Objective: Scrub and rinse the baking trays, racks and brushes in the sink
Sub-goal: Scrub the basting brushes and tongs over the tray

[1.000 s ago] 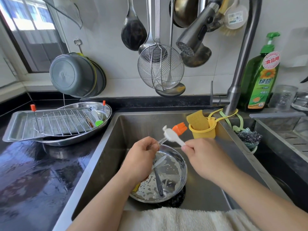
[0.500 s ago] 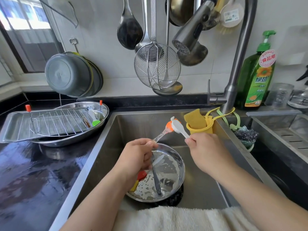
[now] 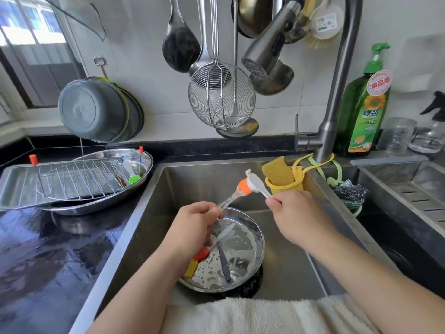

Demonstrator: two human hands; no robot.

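Over the steel sink (image 3: 149,227), my left hand (image 3: 192,227) pinches the clear handle of an orange-headed silicone brush (image 3: 242,188). My right hand (image 3: 296,213) grips a white scrubbing brush (image 3: 256,184), whose head lies against the orange bristles. Below them sits a round steel pan (image 3: 250,239) with soapy water, a fork, a clear utensil and red and yellow pieces. On the left counter lie a flat baking tray (image 3: 16,186), a wire rack (image 3: 77,179) and an oval steel dish (image 3: 144,162) holding a green-tipped brush (image 3: 133,178).
The faucet (image 3: 337,92) with its spray head (image 3: 267,51) hangs above the sink; no water runs. A yellow caddy (image 3: 296,182) holds a sponge. Dish soap (image 3: 363,109), a steel scourer (image 3: 350,192), hanging ladles and a skimmer (image 3: 221,97), and a front-edge towel (image 3: 252,314) surround the basin.
The white brush head has slid across the orange bristles and both brushes have shifted slightly up and right. The camera view has tilted a little.
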